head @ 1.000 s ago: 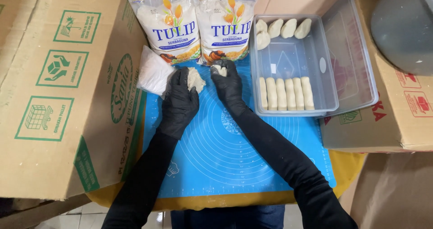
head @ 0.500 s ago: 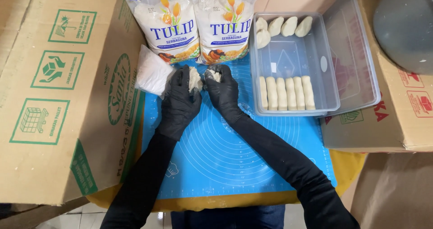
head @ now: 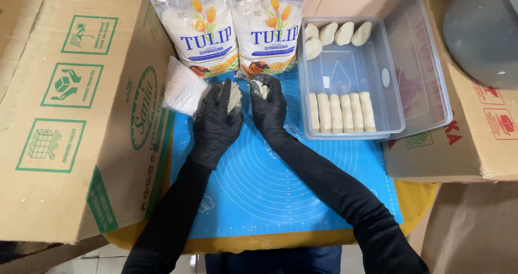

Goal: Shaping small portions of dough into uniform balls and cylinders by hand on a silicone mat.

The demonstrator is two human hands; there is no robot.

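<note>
Both our black-gloved hands are closed on dough: our left hand [head: 217,124] clasps a pale flattened dough piece [head: 233,97], our right hand [head: 268,107] a smaller pale lump [head: 262,89]. They sit side by side, nearly touching, at the far edge of the blue silicone mat [head: 280,187], left of the clear plastic container [head: 350,85].

Two flour bags [head: 237,28] stand behind the mat [head: 280,182], the container [head: 350,79] to their right.
</note>
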